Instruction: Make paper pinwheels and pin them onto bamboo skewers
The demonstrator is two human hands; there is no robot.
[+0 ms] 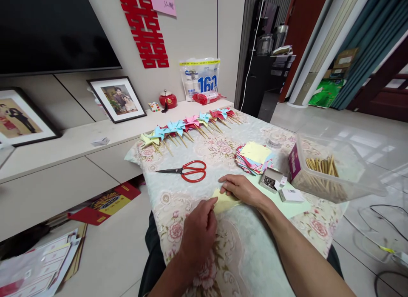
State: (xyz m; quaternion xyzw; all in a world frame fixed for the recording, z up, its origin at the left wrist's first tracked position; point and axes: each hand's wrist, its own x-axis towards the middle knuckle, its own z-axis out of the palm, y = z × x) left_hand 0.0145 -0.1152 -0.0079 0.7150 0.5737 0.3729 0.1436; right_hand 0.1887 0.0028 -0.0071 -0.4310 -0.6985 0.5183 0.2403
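A yellow paper sheet [223, 202] lies on the floral cloth [178, 195] between my hands. My left hand [199, 231] pinches its near left corner with fingertips. My right hand [241, 189] presses flat on the sheet's far edge. Red-handled scissors [189, 171] lie just beyond the hands. A stack of coloured paper squares [255, 158] sits to the right of the scissors. A row of finished paper pinwheels on sticks [188, 126] lines the far edge of the cloth.
A clear plastic box [334, 169] holds several wooden sticks [321, 166] at the right. A small open box of pins [270, 179] and a white box [290, 195] lie beside it. Framed photos [117, 99] and a tissue pack [200, 78] stand on the shelf behind.
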